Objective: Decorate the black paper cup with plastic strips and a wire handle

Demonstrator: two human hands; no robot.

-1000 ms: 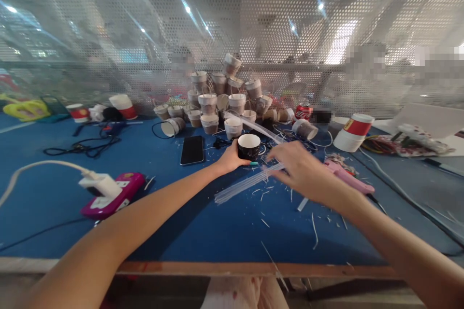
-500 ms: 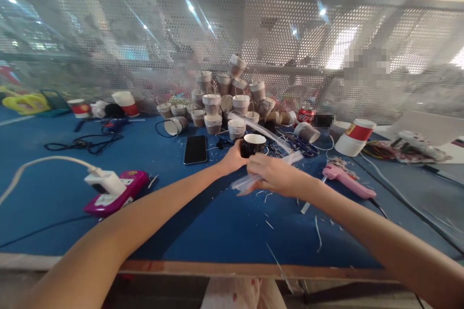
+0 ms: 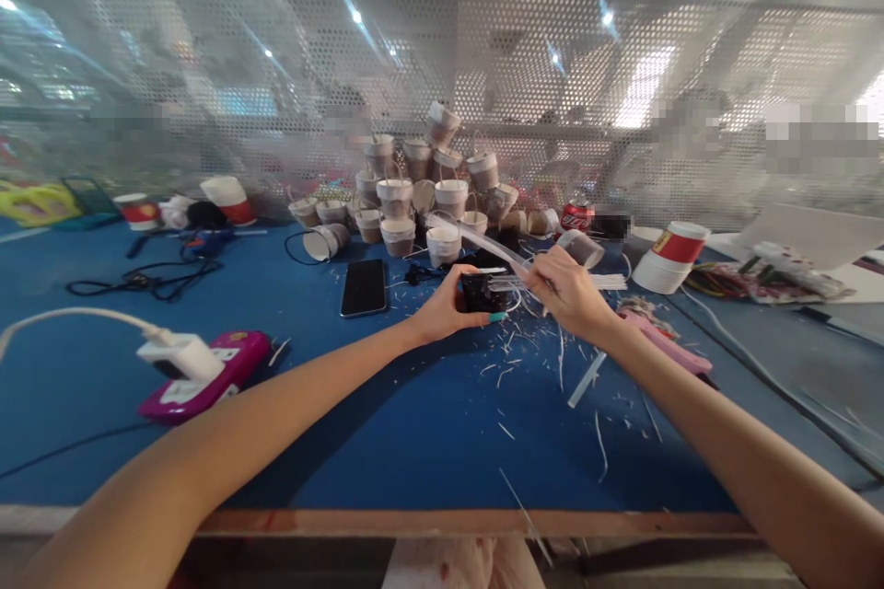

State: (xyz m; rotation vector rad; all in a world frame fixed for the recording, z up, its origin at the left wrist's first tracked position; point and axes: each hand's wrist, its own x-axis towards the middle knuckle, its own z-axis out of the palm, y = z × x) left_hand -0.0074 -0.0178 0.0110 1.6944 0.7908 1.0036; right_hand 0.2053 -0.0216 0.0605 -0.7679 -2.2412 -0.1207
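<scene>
My left hand [image 3: 446, 306] is wrapped round a small black cup [image 3: 476, 294] on the blue table, its thumb along the near side. In my right hand [image 3: 567, 292] is a bundle of clear glue sticks [image 3: 609, 282], gripped near the middle and lying almost level. Their left ends reach across the right side of the cup's rim; whether they go inside it I cannot tell. A long clear plastic sleeve [image 3: 476, 239] slants from the small buckets towards my right hand. The pink glue gun [image 3: 667, 345] lies partly behind my right forearm.
Small fabric-covered buckets [image 3: 395, 199] are piled at the back against a perforated screen. A phone [image 3: 364, 287] lies left of the cup. Nearer left is a purple power strip [image 3: 207, 377] with a white plug. Paper cups [image 3: 673, 258], a red can [image 3: 575, 218], cables and white scraps lie around.
My right hand has moved right and slightly away from me with the glue sticks, which now lie more level across the cup's rim. My left hand stays on the cup.
</scene>
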